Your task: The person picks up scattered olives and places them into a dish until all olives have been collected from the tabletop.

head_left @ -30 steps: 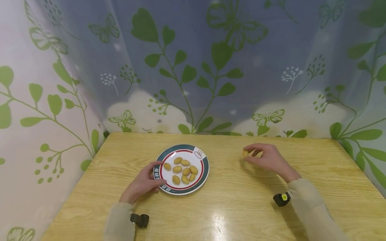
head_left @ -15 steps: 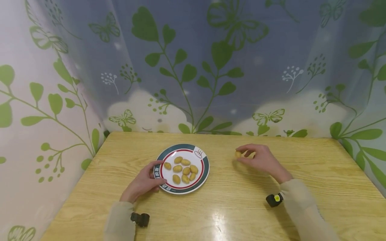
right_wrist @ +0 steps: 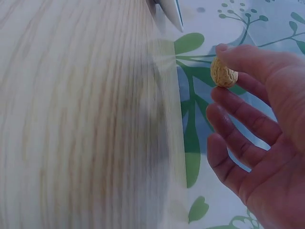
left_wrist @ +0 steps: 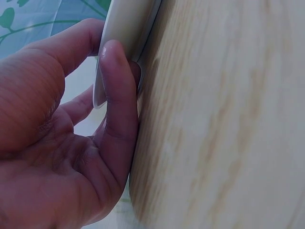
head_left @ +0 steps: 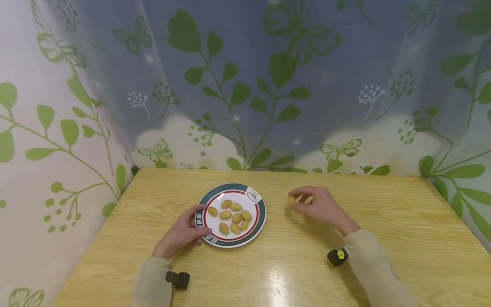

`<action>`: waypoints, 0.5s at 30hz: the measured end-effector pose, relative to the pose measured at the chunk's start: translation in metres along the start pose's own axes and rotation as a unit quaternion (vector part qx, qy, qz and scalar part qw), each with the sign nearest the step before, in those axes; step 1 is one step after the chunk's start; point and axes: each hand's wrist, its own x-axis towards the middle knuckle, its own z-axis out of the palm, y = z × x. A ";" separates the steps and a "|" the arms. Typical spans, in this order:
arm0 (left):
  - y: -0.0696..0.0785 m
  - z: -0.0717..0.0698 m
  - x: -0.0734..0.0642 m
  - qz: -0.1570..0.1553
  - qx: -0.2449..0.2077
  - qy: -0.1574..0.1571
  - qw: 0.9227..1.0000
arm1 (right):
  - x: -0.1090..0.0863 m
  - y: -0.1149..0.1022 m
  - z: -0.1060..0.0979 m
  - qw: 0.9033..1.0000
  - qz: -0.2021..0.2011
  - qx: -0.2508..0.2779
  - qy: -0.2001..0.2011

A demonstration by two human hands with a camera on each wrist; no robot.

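Note:
A round white plate point(head_left: 262, 215) with a dark green band and a red ring lies left of the table's middle. Several tan walnuts point(head_left: 225, 215) are spread over it. My left hand point(head_left: 180, 233) grips the plate's left rim; in the left wrist view its fingers curl under the plate point(left_wrist: 125, 28). To the right of the plate, my right hand point(head_left: 321, 208) pinches a single wrinkled walnut point(right_wrist: 224, 73) between thumb and fingertips. In the right wrist view the other fingers are loosely bent beneath it.
The wooden table point(head_left: 307, 264) reaches back to a patterned curtain point(head_left: 245, 106) with green leaves and butterflies. Another patterned sheet point(head_left: 50, 170) hangs along the left side. Each wrist wears a small black camera, the left one point(head_left: 178, 280) near the front of the table.
My right hand has moved steadily left toward the plate, carrying the walnut. The left hand and the plate have stayed where they were.

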 end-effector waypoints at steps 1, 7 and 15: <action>0.000 0.000 0.000 0.000 0.000 -0.001 1.000 | 0.000 -0.001 0.001 1.000 0.000 0.003 0.000; 0.000 -0.001 0.001 -0.001 0.002 0.000 1.000 | 0.005 -0.007 0.008 1.000 -0.006 0.004 -0.003; -0.001 0.000 0.001 -0.005 0.008 0.001 1.000 | 0.011 -0.015 0.017 0.999 -0.028 0.017 -0.008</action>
